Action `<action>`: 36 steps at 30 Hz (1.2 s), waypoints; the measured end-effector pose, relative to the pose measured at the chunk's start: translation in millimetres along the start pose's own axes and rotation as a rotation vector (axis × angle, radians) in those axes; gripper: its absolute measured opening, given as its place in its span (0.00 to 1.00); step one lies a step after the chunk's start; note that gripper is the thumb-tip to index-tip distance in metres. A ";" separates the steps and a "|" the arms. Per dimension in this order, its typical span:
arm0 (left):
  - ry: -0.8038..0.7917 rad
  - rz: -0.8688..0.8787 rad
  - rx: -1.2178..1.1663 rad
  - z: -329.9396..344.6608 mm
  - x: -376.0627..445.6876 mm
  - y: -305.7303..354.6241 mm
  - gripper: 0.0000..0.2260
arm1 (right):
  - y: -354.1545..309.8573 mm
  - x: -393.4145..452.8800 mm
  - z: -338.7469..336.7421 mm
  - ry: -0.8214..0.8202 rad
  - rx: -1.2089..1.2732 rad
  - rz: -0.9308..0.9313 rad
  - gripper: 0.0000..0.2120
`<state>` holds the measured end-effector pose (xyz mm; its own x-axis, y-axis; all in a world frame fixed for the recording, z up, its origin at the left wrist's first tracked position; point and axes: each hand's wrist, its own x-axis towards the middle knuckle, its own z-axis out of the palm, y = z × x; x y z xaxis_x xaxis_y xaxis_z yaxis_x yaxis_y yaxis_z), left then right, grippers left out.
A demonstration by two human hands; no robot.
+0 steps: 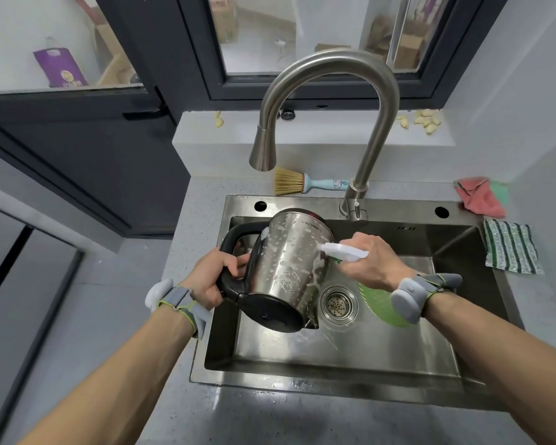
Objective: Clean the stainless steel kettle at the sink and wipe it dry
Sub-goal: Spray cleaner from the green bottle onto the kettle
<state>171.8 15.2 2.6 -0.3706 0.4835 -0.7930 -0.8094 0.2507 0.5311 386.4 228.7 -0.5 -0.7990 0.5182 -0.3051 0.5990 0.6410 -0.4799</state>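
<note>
The stainless steel kettle (291,261) hangs tilted over the left part of the sink (344,354), its black lid end toward me and its base toward the tap. White foam spots cover its steel side. My left hand (217,277) grips the black handle. My right hand (371,261) holds a green spray bottle (381,305) with a white trigger head, the nozzle almost touching the kettle's right side.
The curved steel faucet (331,110) arches over the sink; no water runs. A straw-bristle brush (305,184) lies behind the sink. A pink cloth (480,199) and a green striped cloth (511,250) lie on the right counter. The drain strainer (338,303) sits mid-basin.
</note>
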 end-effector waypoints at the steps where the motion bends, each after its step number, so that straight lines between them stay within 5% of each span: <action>1: 0.004 0.019 0.002 1.8 1.5 0.5 0.24 | -1.6 -0.4 1.5 0.002 0.007 0.006 0.06; 5: 0.057 0.036 0.040 4.9 5.8 1.6 0.35 | -7.7 -2.9 6.9 -0.065 0.055 -0.005 0.08; 10: 0.129 0.015 0.060 3.9 8.0 -2.3 0.27 | -7.8 -8.9 22.9 -0.101 -0.056 -0.066 0.09; 15: 0.201 0.097 0.100 5.1 16.4 -5.8 0.31 | -2.5 -7.8 31.3 -0.105 -0.104 -0.035 0.07; 19: 0.245 0.223 0.262 19.2 22.5 -16.1 0.30 | -8.0 -6.5 35.9 -0.042 0.062 -0.004 0.04; 22: 0.257 0.362 0.608 31.7 23.8 -26.4 0.28 | -14.2 -7.6 41.5 0.008 0.161 0.024 0.11; 25: 0.309 0.438 0.975 42.2 34.9 -41.7 0.26 | -14.6 -8.9 48.3 0.074 0.237 0.103 0.02; 26: 0.328 0.487 1.083 44.0 39.9 -46.6 0.26 | -14.1 -9.1 50.1 0.099 0.253 0.128 0.08; 30: -0.002 0.631 1.459 41.6 56.5 -58.1 0.30 | -9.7 -15.1 56.0 0.101 0.393 0.262 0.19; 36: -0.331 0.589 2.372 50.4 91.3 -91.2 0.36 | 5.9 -27.5 62.5 0.171 0.602 0.385 0.17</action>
<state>234.7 78.7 -103.2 -0.0313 0.8121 -0.5827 0.9942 0.0854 0.0657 408.7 182.9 -46.4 -0.4892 0.7564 -0.4343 0.6632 -0.0008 -0.7484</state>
